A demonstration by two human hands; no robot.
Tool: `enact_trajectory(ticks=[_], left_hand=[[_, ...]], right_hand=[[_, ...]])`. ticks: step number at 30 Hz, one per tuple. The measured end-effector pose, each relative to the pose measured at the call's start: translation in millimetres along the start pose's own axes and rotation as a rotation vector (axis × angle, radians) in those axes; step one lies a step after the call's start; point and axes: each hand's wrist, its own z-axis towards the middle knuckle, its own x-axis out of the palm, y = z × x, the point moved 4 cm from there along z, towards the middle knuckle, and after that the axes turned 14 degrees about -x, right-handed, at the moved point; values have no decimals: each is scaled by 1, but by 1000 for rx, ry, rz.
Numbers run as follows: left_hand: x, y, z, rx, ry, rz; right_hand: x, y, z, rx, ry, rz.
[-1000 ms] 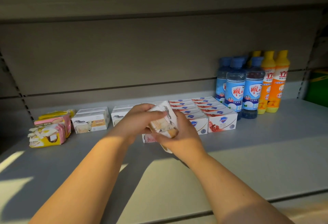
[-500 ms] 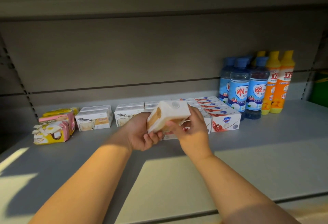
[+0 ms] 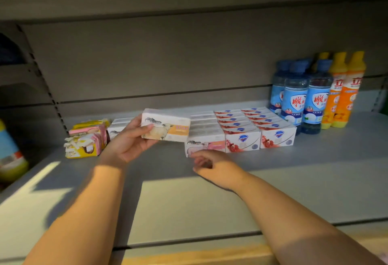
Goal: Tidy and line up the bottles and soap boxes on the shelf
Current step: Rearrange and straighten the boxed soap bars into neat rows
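Note:
My left hand [image 3: 130, 141] holds a white soap box with a sheep picture and an orange stripe [image 3: 168, 126] above the shelf, front face toward me. My right hand [image 3: 212, 166] hovers empty, fingers loosely curled, just in front of a pink-striped sheep soap box [image 3: 204, 146] standing on the shelf. To its right stand two rows of white and red soap boxes [image 3: 260, 132]. Blue bottles [image 3: 296, 99] and orange bottles [image 3: 344, 92] stand upright at the far right. More white sheep boxes [image 3: 117, 126] sit behind my left hand.
Torn yellow and pink soap packs [image 3: 86, 141] lie at the left end of the grey shelf [image 3: 315, 170]. A blue and green bottle [image 3: 10, 155] shows at the far left edge. The shelf back wall rises close behind the goods.
Both hands held the orange-striped box; now my right hand has let go and dropped toward the pink-striped box, while my left hand has turned the box face-forward and carried it left.

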Motion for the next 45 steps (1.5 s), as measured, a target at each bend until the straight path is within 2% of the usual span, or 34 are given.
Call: enact_trajectory(ticks=[2, 7, 11, 13, 16, 18, 21, 27, 30, 34, 38, 41, 45], left_hand=[[-12, 6, -3, -22, -21, 57], [-34, 14, -2, -97, -128, 40], [-52, 30, 6, -158, -368, 56], [-55, 32, 11, -108, -538, 239], [-53, 29, 18, -47, -777, 687], [-48, 31, 27, -48, -811, 758], [-46, 32, 42, -90, -903, 737], [-48, 33, 71, -130, -932, 759], [-46, 43, 83, -65, -926, 642], [-50, 48, 90, 6, -886, 601], [-55, 45, 90, 63, -776, 688], [-53, 46, 91, 105, -760, 772], [-52, 46, 93, 66, -761, 855]], right_hand=[[2, 1, 0, -18, 71, -110], [0, 6, -4, -25, 102, -204], [1, 8, -4, -60, 155, -297], [2, 10, -4, -87, 186, -347], [4, 11, -4, -121, 200, -418], [4, 10, -3, -128, 197, -448], [5, 7, -2, -110, 214, -478], [6, 4, 0, -68, 226, -479], [5, 3, 1, -64, 231, -472], [6, 2, 3, -61, 261, -466], [6, 1, 4, -51, 285, -482], [7, 1, 3, -44, 290, -479], [6, 1, 3, -47, 291, -475]])
